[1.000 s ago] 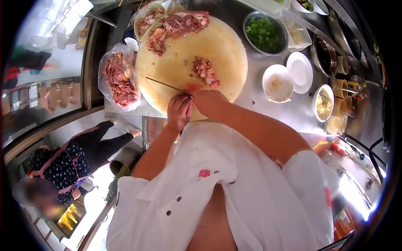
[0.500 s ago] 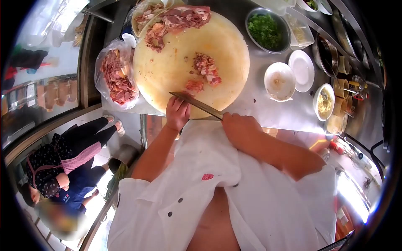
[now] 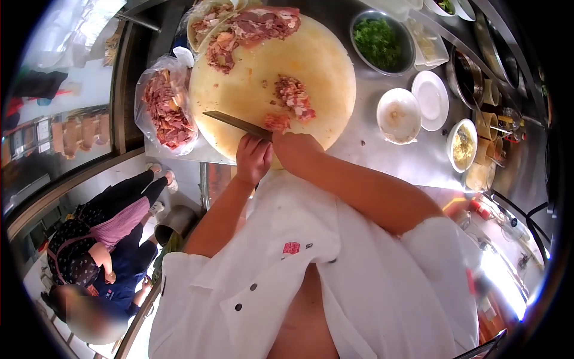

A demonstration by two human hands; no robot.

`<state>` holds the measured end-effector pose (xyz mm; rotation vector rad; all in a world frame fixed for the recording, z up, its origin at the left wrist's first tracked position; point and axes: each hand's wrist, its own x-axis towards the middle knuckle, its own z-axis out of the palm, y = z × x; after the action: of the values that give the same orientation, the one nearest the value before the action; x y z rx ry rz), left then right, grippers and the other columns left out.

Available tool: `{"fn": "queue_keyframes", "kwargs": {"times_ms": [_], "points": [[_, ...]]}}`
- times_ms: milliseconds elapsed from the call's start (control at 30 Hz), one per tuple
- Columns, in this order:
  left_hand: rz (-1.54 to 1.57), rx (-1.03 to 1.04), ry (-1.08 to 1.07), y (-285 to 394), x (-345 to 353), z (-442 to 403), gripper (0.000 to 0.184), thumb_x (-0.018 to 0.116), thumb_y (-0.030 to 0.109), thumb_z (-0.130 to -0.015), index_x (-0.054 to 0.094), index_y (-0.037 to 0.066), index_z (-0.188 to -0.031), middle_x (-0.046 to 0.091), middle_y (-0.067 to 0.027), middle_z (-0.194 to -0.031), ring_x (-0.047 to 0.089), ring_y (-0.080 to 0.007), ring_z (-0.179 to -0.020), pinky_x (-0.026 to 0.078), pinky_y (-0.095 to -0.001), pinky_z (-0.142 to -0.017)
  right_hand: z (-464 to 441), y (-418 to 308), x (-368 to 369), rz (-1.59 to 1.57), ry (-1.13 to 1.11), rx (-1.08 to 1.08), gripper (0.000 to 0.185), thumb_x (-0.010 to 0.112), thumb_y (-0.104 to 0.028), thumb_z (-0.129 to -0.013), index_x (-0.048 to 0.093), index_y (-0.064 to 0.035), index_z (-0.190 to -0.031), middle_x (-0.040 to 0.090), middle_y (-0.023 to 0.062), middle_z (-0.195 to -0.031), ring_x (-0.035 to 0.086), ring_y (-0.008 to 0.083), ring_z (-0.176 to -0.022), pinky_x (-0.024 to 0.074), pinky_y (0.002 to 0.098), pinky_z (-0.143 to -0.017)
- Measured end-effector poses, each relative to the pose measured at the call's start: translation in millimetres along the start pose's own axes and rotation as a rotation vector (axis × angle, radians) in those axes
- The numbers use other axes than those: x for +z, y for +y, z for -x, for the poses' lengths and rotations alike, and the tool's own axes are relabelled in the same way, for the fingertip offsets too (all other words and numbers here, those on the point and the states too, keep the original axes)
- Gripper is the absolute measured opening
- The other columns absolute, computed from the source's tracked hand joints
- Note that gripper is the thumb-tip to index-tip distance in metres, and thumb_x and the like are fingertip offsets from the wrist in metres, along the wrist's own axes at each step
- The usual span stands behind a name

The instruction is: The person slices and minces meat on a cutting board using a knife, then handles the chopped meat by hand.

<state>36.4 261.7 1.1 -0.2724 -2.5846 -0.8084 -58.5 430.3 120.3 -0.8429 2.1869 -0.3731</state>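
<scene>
My right hand point(image 3: 294, 151) is closed around the handle of a cleaver point(image 3: 236, 123), whose blade reaches left across the near part of a round chopping board point(image 3: 332, 72). Close beside it, my left hand point(image 3: 254, 158) is curled at the board's near edge, just below the blade; whatever its fingers hold is hidden. Right beyond the cleaver lies a small lump of meat point(image 3: 277, 122), with a heap of diced meat point(image 3: 294, 97) behind it. A larger slab of cooked meat point(image 3: 263, 25) rests at the board's far side.
Left of the board sits a plastic bag of sliced meat point(image 3: 165, 113). On the right stand a metal bowl of chopped greens point(image 3: 378, 43), a used white bowl point(image 3: 399, 116), a white plate point(image 3: 431, 100) and a small bowl point(image 3: 462, 145). People stand at lower left point(image 3: 89, 251).
My right hand has moved left and slightly up with the cleaver, so the blade now extends further left past my left hand. The left hand stays nearly in place. The people at left shifted.
</scene>
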Motion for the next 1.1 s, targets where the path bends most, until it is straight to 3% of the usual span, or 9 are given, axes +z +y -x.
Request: {"fn": "queue_keyframes", "kwargs": {"times_ms": [133, 333, 533, 633, 833, 933, 1100], "points": [[0.021, 0.012, 0.05, 8, -3, -11, 0.019, 0.076, -0.001, -0.084, 0.071, 0.004, -0.102, 0.068, -0.0095, -0.108, 0.065, -0.0335, -0.101, 0.057, -0.0422, -0.088, -23, 26, 17, 0.173, 0.006, -0.138, 0.027, 0.064, -0.014, -0.098, 0.059, 0.0026, -0.118, 0.074, 0.0156, -0.094, 0.076, 0.0347, -0.089, 0.0612, 0.0465, -0.073], [0.005, -0.015, 0.102, 12, -3, -8, 0.02, 0.077, -0.002, -0.083, 0.073, 0.004, -0.102, 0.069, -0.0076, -0.111, 0.065, -0.0317, -0.103, 0.058, -0.0418, -0.087, 32, 28, -10, 0.07, 0.025, 0.034, 0.029, 0.047, -0.028, -0.111, 0.059, -0.0016, -0.109, 0.074, 0.0145, -0.092, 0.075, 0.0337, -0.084, 0.06, 0.0478, -0.07], [-0.071, 0.028, 0.064, 1, 2, 4, 0.025, 0.076, -0.003, -0.083, 0.076, 0.006, -0.106, 0.07, -0.0073, -0.114, 0.066, -0.0331, -0.104, 0.058, -0.0414, -0.091, 89, 8, -24, 0.102, -0.125, 0.112, 0.028, 0.048, -0.027, -0.111, 0.058, -0.0011, -0.107, 0.072, 0.0173, -0.091, 0.075, 0.0358, -0.079, 0.0601, 0.0484, -0.07], [-0.048, 0.026, 0.035, 3, 0, 2, 0.025, 0.074, -0.002, -0.083, 0.077, 0.007, -0.107, 0.071, -0.0066, -0.115, 0.066, -0.0334, -0.105, 0.057, -0.0413, -0.091, 101, 6, -18, 0.056, -0.046, 0.124, 0.015, 0.059, -0.009, -0.094, 0.058, 0.0004, -0.106, 0.074, 0.0204, -0.093, 0.077, 0.0383, -0.084, 0.0612, 0.0481, -0.071], [-0.053, 0.021, 0.051, 8, -4, -5, 0.026, 0.073, 0.001, -0.085, 0.078, 0.008, -0.109, 0.072, -0.0055, -0.116, 0.066, -0.0331, -0.106, 0.057, -0.0414, -0.092, 100, 6, -12, 0.019, -0.025, 0.145, 0.015, 0.058, -0.009, -0.094, 0.058, 0.0014, -0.105, 0.074, 0.0218, -0.094, 0.076, 0.0402, -0.085, 0.0611, 0.049, -0.073], [-0.031, 0.007, 0.028, 10, -6, -8, 0.026, 0.073, 0.001, -0.086, 0.078, 0.008, -0.11, 0.072, -0.0058, -0.117, 0.065, -0.0335, -0.108, 0.057, -0.0417, -0.094, 94, 9, -12, -0.023, -0.048, 0.127, 0.023, 0.052, -0.02, -0.106, 0.056, 0.0022, -0.107, 0.071, 0.0214, -0.091, 0.073, 0.0412, -0.081, 0.0589, 0.0509, -0.072], [-0.019, -0.004, -0.013, 4, -4, -4, 0.025, 0.071, 0.002, -0.089, 0.077, 0.008, -0.113, 0.071, -0.0065, -0.118, 0.064, -0.0343, -0.11, 0.055, -0.043, -0.096, 83, 12, -10, -0.068, -0.044, 0.104, 0.017, 0.052, -0.012, -0.101, 0.055, 0.0036, -0.106, 0.072, 0.0231, -0.091, 0.073, 0.0424, -0.082, 0.0588, 0.052, -0.073]]}}
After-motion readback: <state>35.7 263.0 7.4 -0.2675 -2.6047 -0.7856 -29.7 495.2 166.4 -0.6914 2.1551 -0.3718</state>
